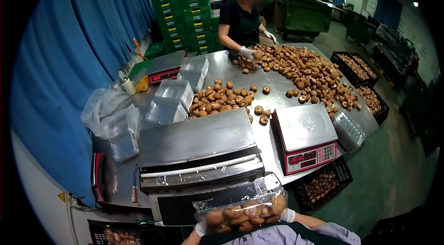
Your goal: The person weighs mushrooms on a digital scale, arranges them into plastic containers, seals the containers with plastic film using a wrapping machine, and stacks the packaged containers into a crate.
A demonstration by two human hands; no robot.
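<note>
Close to my body at the bottom, a clear plastic-wrapped tray of brown mushrooms (pixel 247 213) is held between my two gloved hands. My left hand (pixel 201 227) grips its left end, and my right hand (pixel 288 215) holds the right end; most fingers of both are hidden behind the pack. Loose film sticks out at the pack's edges. Just beyond it stands a wrapping machine (pixel 199 136) with a flat metal top and a white roller. A digital scale (pixel 305 127) with a bare plate and a red-framed panel is to the right.
Mushroom piles (pixel 300 64) cover part of the steel table (pixel 231 76). A co-worker in gloves (pixel 245 18) handles mushrooms across it. Empty clear trays (pixel 171 99) lie left, another tray (pixel 349 129) right. Black crates (pixel 323 185) and green crates (pixel 180 9) stand around.
</note>
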